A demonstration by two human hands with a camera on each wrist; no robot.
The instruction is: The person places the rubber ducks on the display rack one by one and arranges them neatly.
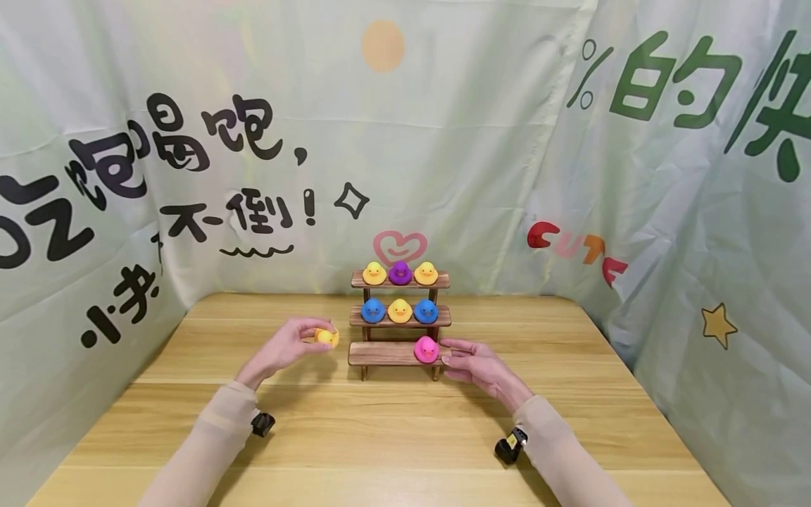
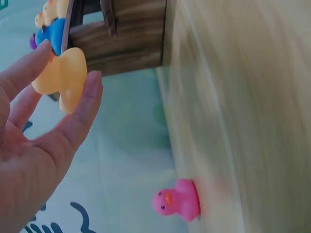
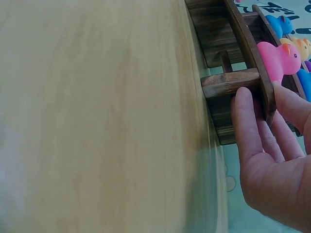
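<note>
My left hand pinches a yellow rubber duck between thumb and fingers, in the air left of the wooden tiered stand. At the right end of the stand's bottom shelf, my right hand grips the board's end, with fingers above and below it. A pink duck sits on that end, close to the fingertips. The middle shelf holds a blue duck, a yellow duck and another blue duck. On top are a yellow duck, a purple duck and another yellow duck.
Another pink duck stands on the wooden table in the left wrist view; in the head view I cannot make it out. A printed cloth backdrop encloses the table's back and sides.
</note>
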